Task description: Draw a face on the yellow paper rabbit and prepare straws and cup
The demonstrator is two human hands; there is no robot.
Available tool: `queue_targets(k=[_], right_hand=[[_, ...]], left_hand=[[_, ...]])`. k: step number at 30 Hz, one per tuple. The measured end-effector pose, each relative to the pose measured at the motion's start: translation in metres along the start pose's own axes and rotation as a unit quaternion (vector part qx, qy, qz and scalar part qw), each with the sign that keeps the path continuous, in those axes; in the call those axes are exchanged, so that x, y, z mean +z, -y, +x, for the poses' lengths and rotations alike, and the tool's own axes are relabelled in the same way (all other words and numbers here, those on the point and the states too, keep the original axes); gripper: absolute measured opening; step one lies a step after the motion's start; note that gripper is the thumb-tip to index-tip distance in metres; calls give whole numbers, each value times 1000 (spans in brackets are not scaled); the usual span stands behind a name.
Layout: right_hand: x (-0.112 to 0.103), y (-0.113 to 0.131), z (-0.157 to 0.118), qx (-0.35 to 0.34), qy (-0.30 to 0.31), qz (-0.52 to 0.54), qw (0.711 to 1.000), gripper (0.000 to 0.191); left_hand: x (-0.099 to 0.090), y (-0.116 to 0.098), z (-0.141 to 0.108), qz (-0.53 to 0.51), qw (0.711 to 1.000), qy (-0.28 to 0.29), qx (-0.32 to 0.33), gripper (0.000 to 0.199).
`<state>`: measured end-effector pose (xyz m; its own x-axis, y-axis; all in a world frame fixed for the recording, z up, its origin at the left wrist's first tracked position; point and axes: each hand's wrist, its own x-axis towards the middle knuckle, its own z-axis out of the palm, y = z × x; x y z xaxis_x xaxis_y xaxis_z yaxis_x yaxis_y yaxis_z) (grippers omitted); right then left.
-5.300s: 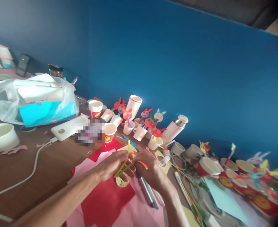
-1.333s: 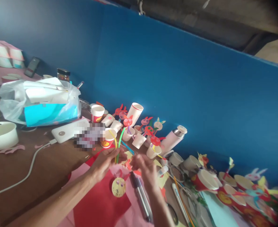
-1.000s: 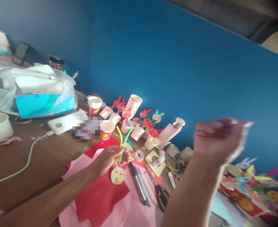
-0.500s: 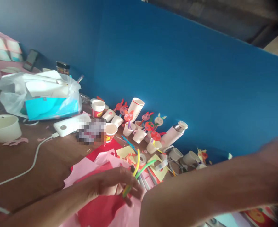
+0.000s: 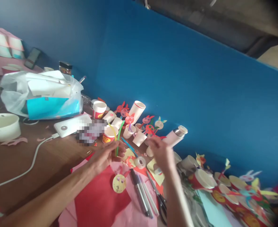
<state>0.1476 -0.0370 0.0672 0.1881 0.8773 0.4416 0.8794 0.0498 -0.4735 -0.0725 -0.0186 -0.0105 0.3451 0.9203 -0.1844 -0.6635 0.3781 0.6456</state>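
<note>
Yellow and green pipe cleaners (image 5: 120, 134) stand up from my left hand (image 5: 114, 153), whose fingers are closed around them above red and pink paper (image 5: 96, 195). My right hand (image 5: 161, 151) is over the paper cups by the wall. Its fingers look bent together near a cup (image 5: 149, 151) with a red paper head; whether they hold anything is hidden. Below my left hand lies a round yellow paper face (image 5: 119, 183) with pink ears. Markers (image 5: 140, 194), black-handled scissors (image 5: 161, 203) and a tape roll (image 5: 140, 162) lie between my arms.
Several cups with paper animal heads (image 5: 129, 130) line the blue wall, beside a pale thermos (image 5: 175, 136). To the left are a plastic bag (image 5: 13, 94), a white power bank (image 5: 70, 124) with a cable and a large paper cup (image 5: 3, 127). More decorated cups (image 5: 203, 179) crowd the right.
My right arm has swung in from the far right, bringing the hand over the cups. My left hand has moved up and left with the pipe cleaners, uncovering the yellow face and markers.
</note>
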Motion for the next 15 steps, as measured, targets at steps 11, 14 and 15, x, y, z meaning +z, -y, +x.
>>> queue_targets(k=[11, 14, 15], right_hand=[[122, -27, -16, -7, 187, -280, 942, 16], [124, -30, -13, -12, 171, -295, 940, 25], [125, -31, -13, -14, 165, -298, 940, 27]], left_hand=[[0, -11, 3, 30, 992, -102, 72, 11], [2, -14, 3, 23, 991, -113, 73, 12], [3, -15, 2, 20, 990, -117, 75, 11]])
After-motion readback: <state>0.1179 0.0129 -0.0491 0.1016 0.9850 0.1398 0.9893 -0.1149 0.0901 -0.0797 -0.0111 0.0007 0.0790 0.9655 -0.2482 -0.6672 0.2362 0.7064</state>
